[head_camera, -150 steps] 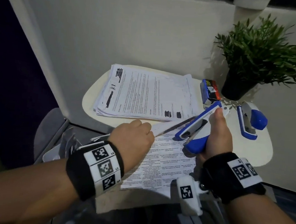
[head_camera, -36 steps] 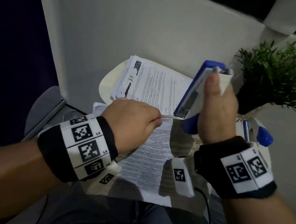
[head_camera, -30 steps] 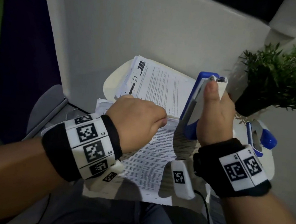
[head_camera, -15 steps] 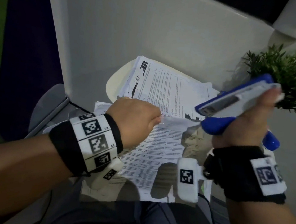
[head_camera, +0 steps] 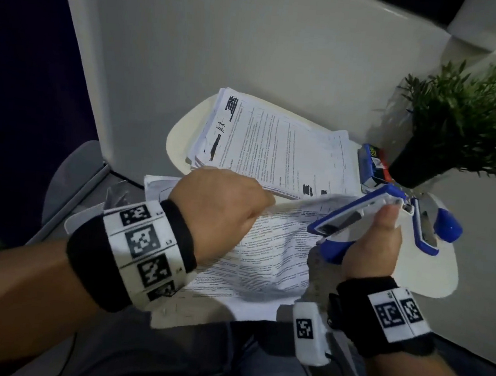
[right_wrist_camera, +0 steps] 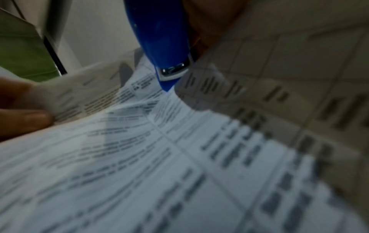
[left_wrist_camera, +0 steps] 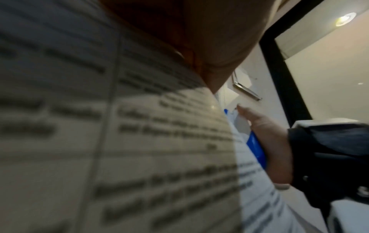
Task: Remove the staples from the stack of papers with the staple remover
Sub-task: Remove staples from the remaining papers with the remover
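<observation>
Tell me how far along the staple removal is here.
Done: cannot confirm; no pulled staple shows. In hand: the right hand grips the blue staple remover while the left hand pinches the printed sheets. Left: the stack of papers on the table.

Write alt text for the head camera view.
A right hand grips a blue-and-white staple remover over printed papers that the left hand holds. Behind them, a white table carries a paper stack and potted plant.
</observation>
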A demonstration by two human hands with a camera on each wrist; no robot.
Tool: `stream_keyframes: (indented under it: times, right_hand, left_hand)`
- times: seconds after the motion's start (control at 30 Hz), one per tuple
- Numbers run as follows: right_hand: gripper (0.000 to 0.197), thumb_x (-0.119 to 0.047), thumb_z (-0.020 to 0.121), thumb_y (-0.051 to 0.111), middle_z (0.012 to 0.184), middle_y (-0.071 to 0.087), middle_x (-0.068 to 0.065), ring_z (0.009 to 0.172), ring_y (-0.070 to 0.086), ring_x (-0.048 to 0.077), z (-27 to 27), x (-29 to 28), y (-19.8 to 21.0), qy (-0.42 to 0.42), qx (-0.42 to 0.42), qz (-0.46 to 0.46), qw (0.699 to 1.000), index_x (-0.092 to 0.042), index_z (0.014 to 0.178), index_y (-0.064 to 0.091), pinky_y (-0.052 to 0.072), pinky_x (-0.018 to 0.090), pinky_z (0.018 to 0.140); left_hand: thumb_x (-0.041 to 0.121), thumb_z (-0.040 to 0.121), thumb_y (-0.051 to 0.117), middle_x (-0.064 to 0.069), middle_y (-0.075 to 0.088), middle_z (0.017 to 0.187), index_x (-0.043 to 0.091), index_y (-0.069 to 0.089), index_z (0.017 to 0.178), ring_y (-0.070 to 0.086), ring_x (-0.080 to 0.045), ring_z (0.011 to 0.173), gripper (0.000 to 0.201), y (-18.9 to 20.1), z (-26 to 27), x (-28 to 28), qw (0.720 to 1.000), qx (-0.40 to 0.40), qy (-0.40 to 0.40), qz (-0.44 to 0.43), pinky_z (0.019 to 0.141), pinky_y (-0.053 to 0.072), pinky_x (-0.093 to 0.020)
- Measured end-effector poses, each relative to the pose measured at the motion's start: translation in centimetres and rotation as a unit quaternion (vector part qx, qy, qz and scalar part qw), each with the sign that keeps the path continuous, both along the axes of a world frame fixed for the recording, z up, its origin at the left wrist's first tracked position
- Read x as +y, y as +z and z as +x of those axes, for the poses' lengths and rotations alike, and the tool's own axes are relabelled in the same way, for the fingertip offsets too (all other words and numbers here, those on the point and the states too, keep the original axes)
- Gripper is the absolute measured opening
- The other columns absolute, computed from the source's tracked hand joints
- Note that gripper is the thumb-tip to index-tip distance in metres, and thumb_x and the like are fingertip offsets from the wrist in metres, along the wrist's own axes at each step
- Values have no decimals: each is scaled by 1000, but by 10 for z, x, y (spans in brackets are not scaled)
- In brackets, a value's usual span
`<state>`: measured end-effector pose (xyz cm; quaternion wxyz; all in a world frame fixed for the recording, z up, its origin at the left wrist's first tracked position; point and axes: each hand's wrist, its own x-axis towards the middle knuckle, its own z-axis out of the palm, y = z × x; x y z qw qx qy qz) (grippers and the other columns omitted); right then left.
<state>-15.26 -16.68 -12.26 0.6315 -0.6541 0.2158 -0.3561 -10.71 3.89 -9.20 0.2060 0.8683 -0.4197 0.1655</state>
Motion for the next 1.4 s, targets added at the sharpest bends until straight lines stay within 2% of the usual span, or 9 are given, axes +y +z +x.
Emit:
stream_keyframes:
  times: [0.13,0.23,0.57,0.63,0.7,0.83,1.03,1.23,1.4]
  right_hand:
    - [65,-95,60,38,104,65,-14,102,60,7,-4,-6,-5,-14,17,38,999,-43,87,66,42,41,106]
    - [50,-99,54,43,85,70,-23,106,64,10,-6,-13,-12,-52,3,84,995,-59,71,69,40,44,110]
    - [86,-96,40,57,102,74,-8,106,67,18,-5,-17,-16,-12,-12,145,989,-32,95,75,48,45,101]
    - [76,-88,64,55,105,75,1,107,67,29,-6,-15,-4,14,-9,153,988,-26,105,72,50,52,98]
    - [51,-70,87,48,91,75,-4,98,69,24,-5,-13,15,21,-53,137,989,-25,101,68,52,49,96]
    - [68,-88,58,51,86,65,-11,85,67,12,-1,6,59,79,-138,-32,987,-32,95,60,55,34,78]
    - [49,-83,80,30,76,59,-32,66,53,-13,11,42,71,178,-86,-278,940,-36,85,43,36,4,61]
    - [42,-79,85,29,78,56,-39,70,51,-18,21,50,50,197,-78,-340,916,-40,81,44,34,3,62]
    - [61,-83,80,32,67,57,-18,66,53,-9,29,47,47,197,-74,-306,928,-27,79,55,38,10,61]
  left_hand:
    - [9,67,54,3,64,65,18,71,70,59,-22,55,20,-2,-15,-6,996,-60,-48,49,47,48,-30]
    - [15,70,49,4,61,65,19,70,69,55,-20,54,22,-5,-26,-8,990,-86,-76,78,47,42,-25]
    - [10,71,45,3,60,63,18,71,69,55,-20,52,27,1,-21,-7,994,-59,-73,60,43,43,-25]
    - [13,83,53,7,65,74,23,73,82,61,-17,66,22,8,-13,-5,999,22,-11,27,53,44,-27]
    - [35,92,52,11,66,86,29,70,94,59,-12,79,19,13,-2,1,992,106,75,6,63,39,-25]
    - [46,90,49,7,65,79,25,69,90,56,-14,74,29,13,7,4,987,117,111,4,59,37,-26]
    - [45,93,43,9,56,75,24,62,84,49,-12,71,30,20,-1,0,989,111,89,33,54,30,-27]
    - [37,95,44,10,61,88,28,64,94,54,-12,81,21,23,-6,1,993,79,85,12,63,34,-25]
    - [42,94,41,11,59,90,28,62,95,49,-10,79,25,22,-10,-1,997,48,67,11,65,30,-25]
